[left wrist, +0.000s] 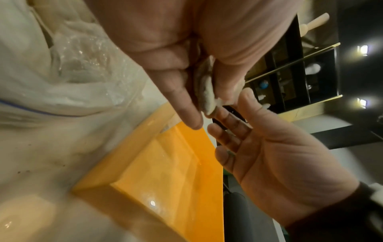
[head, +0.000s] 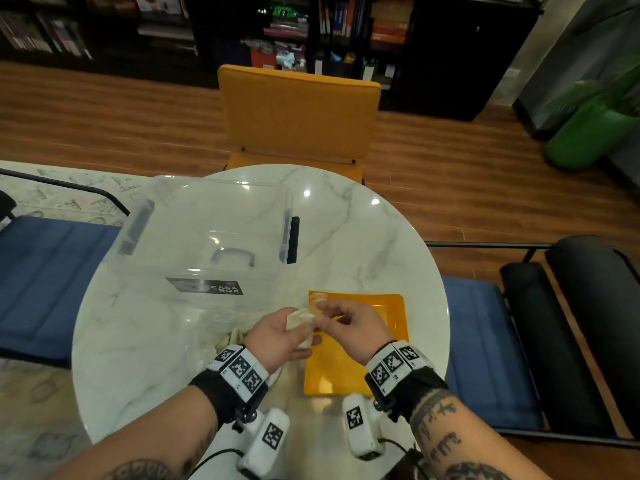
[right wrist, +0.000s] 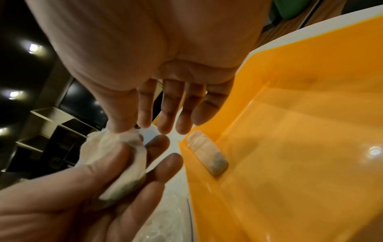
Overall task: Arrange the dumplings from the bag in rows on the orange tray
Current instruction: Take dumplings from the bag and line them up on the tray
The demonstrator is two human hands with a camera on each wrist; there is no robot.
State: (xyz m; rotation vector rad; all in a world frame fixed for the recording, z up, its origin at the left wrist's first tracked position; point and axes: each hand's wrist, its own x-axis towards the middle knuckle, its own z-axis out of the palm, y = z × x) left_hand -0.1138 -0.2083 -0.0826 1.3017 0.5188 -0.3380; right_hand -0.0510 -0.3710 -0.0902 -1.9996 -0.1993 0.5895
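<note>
A pale dumpling (head: pixel 300 320) lies across my left hand (head: pixel 280 336), held between thumb and fingers just left of the orange tray (head: pixel 360 372). My right hand (head: pixel 346 323) meets it from the right; its thumb and forefinger pinch the pleated end while the other fingers stay straight. The left wrist view shows the dumpling (left wrist: pixel 206 94) edge-on, with the right hand (left wrist: pixel 269 147) palm-up over the tray (left wrist: pixel 176 172). Another dumpling (right wrist: pixel 207 155) lies against the tray's (right wrist: pixel 300 139) far left wall. The clear bag (head: pixel 211 336) of dumplings lies crumpled under my left wrist.
A clear lidded storage box (head: pixel 207 237) stands on the round marble table (head: pixel 363 237) behind the bag. An orange chair (head: pixel 298 112) faces me across the table, and blue seats flank both sides.
</note>
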